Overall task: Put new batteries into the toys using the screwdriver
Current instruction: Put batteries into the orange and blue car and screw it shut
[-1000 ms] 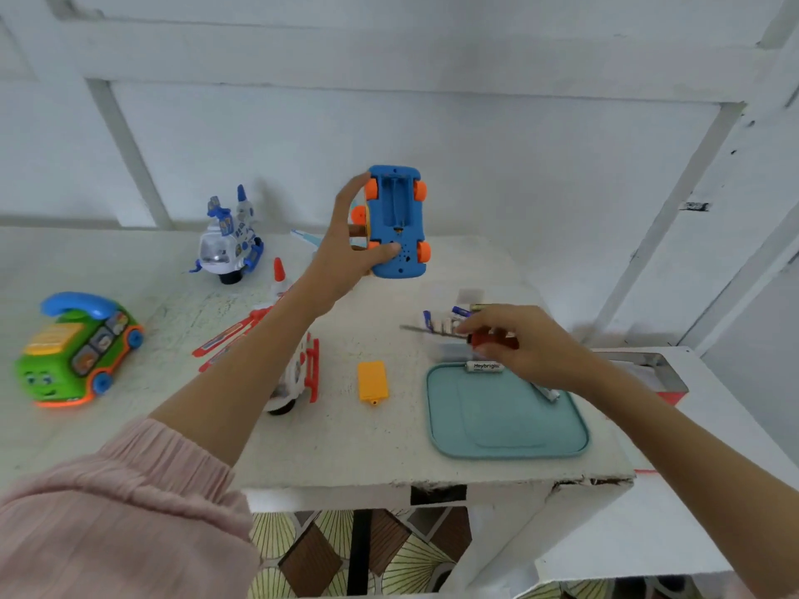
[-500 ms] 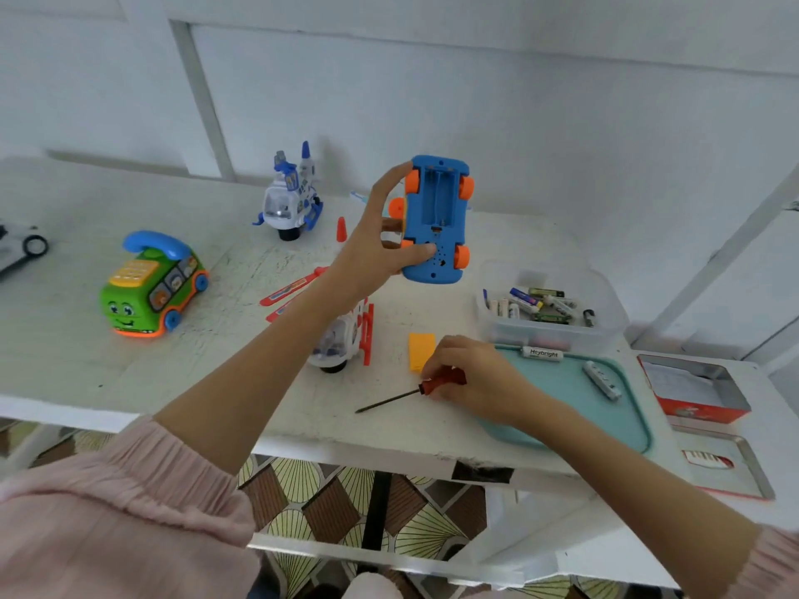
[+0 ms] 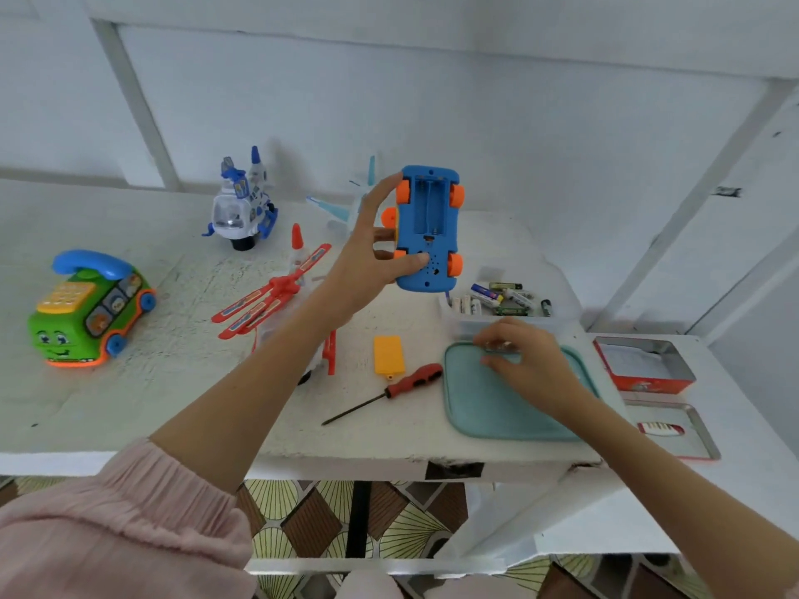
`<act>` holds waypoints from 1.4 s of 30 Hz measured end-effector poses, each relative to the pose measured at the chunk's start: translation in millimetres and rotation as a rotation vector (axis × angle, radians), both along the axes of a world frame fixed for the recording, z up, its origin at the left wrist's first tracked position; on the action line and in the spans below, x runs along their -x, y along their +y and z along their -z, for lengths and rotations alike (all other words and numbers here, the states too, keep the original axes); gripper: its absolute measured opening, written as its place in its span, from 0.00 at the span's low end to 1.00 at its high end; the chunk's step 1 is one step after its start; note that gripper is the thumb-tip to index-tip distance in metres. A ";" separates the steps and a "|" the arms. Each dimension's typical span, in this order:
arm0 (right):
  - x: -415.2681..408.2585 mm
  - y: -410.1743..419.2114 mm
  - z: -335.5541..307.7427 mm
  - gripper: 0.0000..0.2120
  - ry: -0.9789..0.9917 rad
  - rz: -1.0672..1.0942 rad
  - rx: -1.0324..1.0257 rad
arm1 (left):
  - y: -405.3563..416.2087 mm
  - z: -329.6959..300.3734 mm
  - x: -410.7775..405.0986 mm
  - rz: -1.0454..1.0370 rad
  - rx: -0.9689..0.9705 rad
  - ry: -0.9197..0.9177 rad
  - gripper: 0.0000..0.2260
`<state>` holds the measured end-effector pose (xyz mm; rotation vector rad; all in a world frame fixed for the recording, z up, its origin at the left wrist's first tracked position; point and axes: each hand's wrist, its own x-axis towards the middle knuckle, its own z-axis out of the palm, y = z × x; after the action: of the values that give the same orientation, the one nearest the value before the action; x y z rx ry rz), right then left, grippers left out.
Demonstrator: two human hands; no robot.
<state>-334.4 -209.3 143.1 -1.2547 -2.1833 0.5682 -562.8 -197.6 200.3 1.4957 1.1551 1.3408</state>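
blue toy car (image 3: 428, 229) upright (compartment open); red screwdriver (image 3: 389, 391) lies flat.

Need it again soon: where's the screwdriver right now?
The screwdriver lies loose on the table at centre, its red handle by the teal tray, just below the yellow battery cover.

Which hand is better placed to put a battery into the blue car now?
The right hand: it already pinches a battery over the teal tray. The left hand holds the blue car, compartment open.

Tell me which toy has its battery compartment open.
The blue car gripped in the left hand, underside towards the camera, compartment uncovered and empty. The green phone car and white helicopter stand upright on the table.
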 end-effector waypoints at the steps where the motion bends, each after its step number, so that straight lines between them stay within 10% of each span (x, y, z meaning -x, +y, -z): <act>1: -6.5 -2.7 1.7 0.12 0.017 0.045 -0.014 | 1.1 1.4 -4.3 0.007 -0.001 -0.009 0.34; 10: -23.5 -5.7 8.9 0.21 -0.252 0.115 0.030 | 10.8 13.0 -35.5 0.085 0.017 -0.024 0.35; 19: -26.6 -4.9 14.2 0.05 -0.377 0.038 -0.061 | 8.0 17.3 -42.8 0.093 0.030 -0.021 0.35; 29: -7.1 -3.4 -69.9 0.13 0.464 0.095 -0.191 | -3.0 21.2 -43.4 0.092 0.030 -0.025 0.35; 42: 20.9 26.8 -72.3 0.06 0.227 0.170 -0.469 | -16.8 20.8 -50.5 0.102 -0.021 0.040 0.35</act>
<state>-355.3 -182.5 215.4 -1.0475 -1.8550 0.1082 -512.4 -214.4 179.5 1.5815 1.0774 1.2629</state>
